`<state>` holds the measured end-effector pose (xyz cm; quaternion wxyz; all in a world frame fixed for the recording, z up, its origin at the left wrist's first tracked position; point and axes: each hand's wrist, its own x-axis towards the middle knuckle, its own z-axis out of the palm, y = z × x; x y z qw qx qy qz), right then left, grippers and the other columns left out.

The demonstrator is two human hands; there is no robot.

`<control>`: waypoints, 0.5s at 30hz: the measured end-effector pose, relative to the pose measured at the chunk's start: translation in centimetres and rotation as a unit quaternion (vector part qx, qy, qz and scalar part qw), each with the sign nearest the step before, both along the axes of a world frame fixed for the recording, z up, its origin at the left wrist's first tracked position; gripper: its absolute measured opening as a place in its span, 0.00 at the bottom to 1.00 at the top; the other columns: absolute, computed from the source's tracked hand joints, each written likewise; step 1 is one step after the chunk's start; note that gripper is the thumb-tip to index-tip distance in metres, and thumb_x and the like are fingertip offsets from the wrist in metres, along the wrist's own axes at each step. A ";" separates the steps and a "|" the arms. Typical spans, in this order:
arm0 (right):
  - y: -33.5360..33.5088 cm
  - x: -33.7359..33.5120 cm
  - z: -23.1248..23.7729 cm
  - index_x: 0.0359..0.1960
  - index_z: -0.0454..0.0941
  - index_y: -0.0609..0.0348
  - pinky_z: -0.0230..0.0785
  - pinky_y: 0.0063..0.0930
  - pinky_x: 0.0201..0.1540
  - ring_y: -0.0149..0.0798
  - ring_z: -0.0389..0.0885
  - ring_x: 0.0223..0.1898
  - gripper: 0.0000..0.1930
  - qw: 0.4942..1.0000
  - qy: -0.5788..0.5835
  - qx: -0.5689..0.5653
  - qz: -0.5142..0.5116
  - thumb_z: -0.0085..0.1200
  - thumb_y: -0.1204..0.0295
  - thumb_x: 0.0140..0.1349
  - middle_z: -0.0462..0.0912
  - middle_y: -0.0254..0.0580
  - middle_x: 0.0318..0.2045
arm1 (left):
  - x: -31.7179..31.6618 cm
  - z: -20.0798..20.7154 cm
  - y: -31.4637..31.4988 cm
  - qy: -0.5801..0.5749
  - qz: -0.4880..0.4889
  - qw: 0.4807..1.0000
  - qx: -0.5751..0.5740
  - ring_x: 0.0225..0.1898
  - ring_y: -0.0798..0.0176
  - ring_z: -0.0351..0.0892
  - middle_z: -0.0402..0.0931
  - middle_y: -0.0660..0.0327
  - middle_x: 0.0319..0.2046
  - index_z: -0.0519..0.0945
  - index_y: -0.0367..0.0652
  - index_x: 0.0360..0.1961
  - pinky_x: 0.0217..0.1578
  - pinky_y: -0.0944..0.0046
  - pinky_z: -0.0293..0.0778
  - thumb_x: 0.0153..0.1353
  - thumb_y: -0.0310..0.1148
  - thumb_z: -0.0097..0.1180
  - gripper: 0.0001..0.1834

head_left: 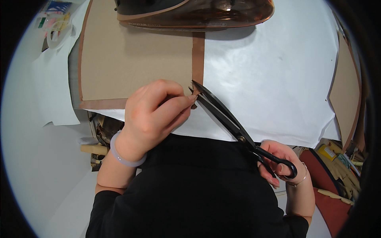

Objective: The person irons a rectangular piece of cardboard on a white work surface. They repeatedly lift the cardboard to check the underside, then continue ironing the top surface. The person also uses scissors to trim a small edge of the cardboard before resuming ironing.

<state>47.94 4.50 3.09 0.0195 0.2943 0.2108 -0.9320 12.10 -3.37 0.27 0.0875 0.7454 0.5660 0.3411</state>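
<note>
My left hand [149, 115] is closed in a pinch on the loose end of a brown fabric strip [198, 57]. This strip runs along the right edge of a tan panel [139, 65], whose lower edge also has a brown border. In my right hand [274, 158] is a pair of long black scissors [226, 117], gripped by the handles, with the fingers through and around the loops. The blades are slightly parted, and their tips reach the strip right beside my left fingertips. Whether the blades touch the strip cannot be told.
A dark appliance with a translucent brown shell, seemingly a clothes iron [198, 16], sits at the far edge. White paper [270, 79] covers the table's right side. Another brown-edged tan panel [346, 91] hangs at the right. A red chair [321, 170] and several cream pieces are lower right.
</note>
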 end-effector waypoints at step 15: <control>-1.0 0.8 -1.7 0.52 0.70 0.74 0.64 0.18 0.17 0.26 0.72 0.16 0.37 0.998 0.015 -0.050 -0.019 0.69 0.46 0.66 0.79 0.44 0.23 | 0.3 -1.0 0.0 -0.011 0.020 0.999 0.042 0.31 0.62 0.82 0.80 0.65 0.32 0.88 0.44 0.35 0.28 0.63 0.76 0.46 0.24 0.76 0.13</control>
